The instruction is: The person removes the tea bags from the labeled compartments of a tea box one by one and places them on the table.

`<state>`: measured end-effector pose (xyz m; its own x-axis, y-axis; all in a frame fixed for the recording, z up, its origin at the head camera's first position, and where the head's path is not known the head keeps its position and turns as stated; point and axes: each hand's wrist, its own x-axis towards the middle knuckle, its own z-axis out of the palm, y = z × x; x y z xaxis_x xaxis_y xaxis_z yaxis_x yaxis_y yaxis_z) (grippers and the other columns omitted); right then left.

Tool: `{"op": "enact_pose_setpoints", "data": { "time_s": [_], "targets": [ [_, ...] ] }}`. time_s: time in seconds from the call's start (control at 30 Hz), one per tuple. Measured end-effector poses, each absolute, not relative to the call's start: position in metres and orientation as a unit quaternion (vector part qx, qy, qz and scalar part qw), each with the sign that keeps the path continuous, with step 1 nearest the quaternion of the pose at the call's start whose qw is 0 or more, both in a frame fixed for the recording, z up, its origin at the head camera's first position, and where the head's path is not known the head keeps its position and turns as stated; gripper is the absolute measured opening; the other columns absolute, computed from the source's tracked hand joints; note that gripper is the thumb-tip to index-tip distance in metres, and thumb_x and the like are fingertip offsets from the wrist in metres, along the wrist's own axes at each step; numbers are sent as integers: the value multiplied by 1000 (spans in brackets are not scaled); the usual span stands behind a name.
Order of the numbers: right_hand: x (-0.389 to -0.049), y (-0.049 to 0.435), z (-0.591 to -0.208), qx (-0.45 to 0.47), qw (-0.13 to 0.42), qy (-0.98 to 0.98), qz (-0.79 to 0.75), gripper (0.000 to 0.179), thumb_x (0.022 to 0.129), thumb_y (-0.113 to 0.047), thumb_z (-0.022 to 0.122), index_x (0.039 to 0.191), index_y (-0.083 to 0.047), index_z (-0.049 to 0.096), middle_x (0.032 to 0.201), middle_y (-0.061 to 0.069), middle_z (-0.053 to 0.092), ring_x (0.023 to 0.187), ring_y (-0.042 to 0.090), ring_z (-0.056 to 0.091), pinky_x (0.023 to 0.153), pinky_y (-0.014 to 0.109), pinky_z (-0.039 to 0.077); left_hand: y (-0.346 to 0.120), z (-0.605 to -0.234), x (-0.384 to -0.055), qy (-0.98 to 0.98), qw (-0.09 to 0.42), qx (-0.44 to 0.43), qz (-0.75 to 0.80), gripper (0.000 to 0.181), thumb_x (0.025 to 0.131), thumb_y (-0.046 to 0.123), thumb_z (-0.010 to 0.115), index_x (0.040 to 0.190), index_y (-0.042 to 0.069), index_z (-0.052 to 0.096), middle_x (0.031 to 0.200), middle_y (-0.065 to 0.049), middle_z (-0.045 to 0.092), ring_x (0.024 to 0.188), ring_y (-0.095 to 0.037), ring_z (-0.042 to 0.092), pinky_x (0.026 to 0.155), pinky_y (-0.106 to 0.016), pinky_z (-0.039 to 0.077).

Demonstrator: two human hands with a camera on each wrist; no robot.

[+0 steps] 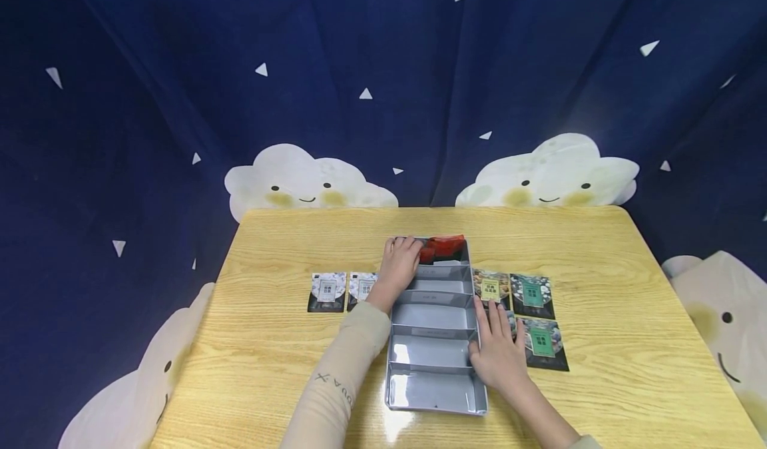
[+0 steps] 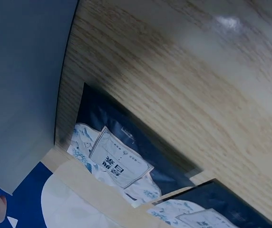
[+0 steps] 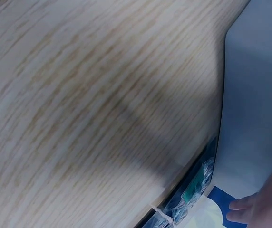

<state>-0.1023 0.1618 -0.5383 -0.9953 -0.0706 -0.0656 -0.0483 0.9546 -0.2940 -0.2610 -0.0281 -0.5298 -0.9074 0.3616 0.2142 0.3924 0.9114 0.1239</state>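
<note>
A grey divided box (image 1: 434, 390) stands lengthwise before me, with several compartments in a row. Red sachets (image 1: 446, 244) lie in its farthest compartment. My left hand (image 1: 400, 264) is at the far left corner of the box, its fingers bent over that compartment beside the red sachets; the fingertips are hidden, and I cannot tell whether they grip anything. My right hand (image 1: 500, 356) lies along the right side of the box, fingers extended forward and thumb at the box wall. It partly covers the dark sachets there. In the right wrist view, its fingers (image 3: 243, 209) show beside the grey wall.
Two white-and-black sachets, one of them the outer sachet (image 1: 327, 292), lie left of the box. To its right are a yellow-labelled sachet (image 1: 491, 288) and green-labelled sachets (image 1: 533, 296). The wooden table (image 1: 629, 316) meets a dark blue curtain (image 1: 407, 102) with clouds behind.
</note>
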Motion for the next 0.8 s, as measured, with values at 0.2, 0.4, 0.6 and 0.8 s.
{"op": "enact_pose_setpoints", "data": {
  "time_s": [0.2, 0.4, 0.6, 0.8],
  "targets": [
    [-102, 161, -538, -30, 40, 988, -146, 74, 84, -21, 47, 148, -12, 10, 148, 24, 15, 135, 41, 12, 104, 61, 1, -29, -526, -258, -969, 117, -189, -106, 19, 93, 22, 48, 108, 18, 59, 107, 2, 57, 104, -17, 48, 97, -36, 30],
    [-102, 162, -538, -31, 38, 988, -148, 75, 84, -21, 47, 148, -12, 9, 148, 24, 15, 135, 41, 11, 104, 61, 1, -32, -516, -256, -960, 155, -178, -149, 20, 93, 18, 45, 108, 14, 58, 103, 0, 58, 100, -19, 50, 96, -37, 32],
    [-103, 161, -537, -33, 36, 988, -148, 75, 84, -20, 47, 148, -13, 9, 148, 24, 15, 135, 41, 11, 104, 61, 1, -40, -506, -253, -953, 186, -170, -168, 19, 93, 17, 43, 103, 12, 58, 100, -1, 58, 98, -20, 51, 95, -37, 32],
    [-103, 161, -534, -32, 41, 988, -143, 73, 84, -19, 47, 148, -11, 10, 148, 24, 15, 135, 40, 11, 104, 61, 2, -52, -495, -246, -941, 231, -174, -178, 19, 92, 15, 41, 101, 11, 57, 97, -2, 56, 92, -20, 50, 93, -36, 32]
  ]
}}
